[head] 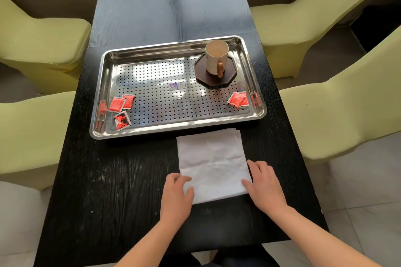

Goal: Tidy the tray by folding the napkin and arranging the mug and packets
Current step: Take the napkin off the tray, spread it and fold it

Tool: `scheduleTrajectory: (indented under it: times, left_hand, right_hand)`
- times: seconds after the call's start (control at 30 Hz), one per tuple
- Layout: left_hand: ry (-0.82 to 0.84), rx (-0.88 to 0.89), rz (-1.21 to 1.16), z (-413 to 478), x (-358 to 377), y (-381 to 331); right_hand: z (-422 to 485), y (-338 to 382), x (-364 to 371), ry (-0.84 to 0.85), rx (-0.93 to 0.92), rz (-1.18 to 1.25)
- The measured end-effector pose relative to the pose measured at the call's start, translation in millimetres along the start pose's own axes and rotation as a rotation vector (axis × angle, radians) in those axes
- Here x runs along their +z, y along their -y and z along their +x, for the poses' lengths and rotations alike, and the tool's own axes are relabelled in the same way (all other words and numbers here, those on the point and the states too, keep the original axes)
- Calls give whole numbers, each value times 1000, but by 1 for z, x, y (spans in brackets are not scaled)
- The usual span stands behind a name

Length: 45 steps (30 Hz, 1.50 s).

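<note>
Left hand (176, 193) and right hand (263, 186) lie open, fingers resting on the near corners of the white napkin (212, 165), flat on the desk (108, 180) at 5 o'clock of the tray (173, 128), red packets (120, 106) at its 8 o'clock, packet pair (238, 99) at 4, mug (216, 56) on coaster (213, 81) at 1.

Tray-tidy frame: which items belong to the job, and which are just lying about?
Job:
- napkin, on the table in front of the tray
- tray
- mug
- left packets
- right packets
- left hand and right hand, at the napkin's near corners

Lying about:
- coaster under the mug
- sticker on the tray floor
- table
- chairs
</note>
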<state>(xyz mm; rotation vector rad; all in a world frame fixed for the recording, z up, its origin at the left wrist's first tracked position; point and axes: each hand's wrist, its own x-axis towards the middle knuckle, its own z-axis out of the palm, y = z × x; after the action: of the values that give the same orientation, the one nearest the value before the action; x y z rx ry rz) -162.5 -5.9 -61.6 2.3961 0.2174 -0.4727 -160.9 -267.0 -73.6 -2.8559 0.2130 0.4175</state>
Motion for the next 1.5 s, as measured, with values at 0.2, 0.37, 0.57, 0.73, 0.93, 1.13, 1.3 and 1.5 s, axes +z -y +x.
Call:
scheduleTrajectory:
  times: [0.2, 0.37, 0.57, 0.73, 0.93, 1.13, 1.3, 1.5]
  left_hand:
    - [-17, -401, -321, 4, -3, 1]
    - [41, -505, -332, 4, -3, -4]
    - [94, -527, -421, 6, -6, -8]
    - [94, -527, -513, -5, -10, -2]
    - [71, -527, -551, -25, -18, 10]
    - [74, -455, -617, -28, -33, 7]
    - [34, -620, -817, -7, -49, -11]
    - [60, -533, -878, 27, -56, -16]
  right_hand:
    - [-5, 7, -6, 86, 243, 310]
    - [-4, 12, -4, 101, 419, 501]
    - [-4, 10, -1, 169, 566, 709]
    - [-12, 11, -8, 210, 599, 816]
    - [-36, 13, -19, 234, 542, 1020]
    - [-47, 8, -24, 287, 459, 1173]
    - [-31, 6, -40, 315, 408, 1293]
    - [8, 19, -52, 200, 224, 924]
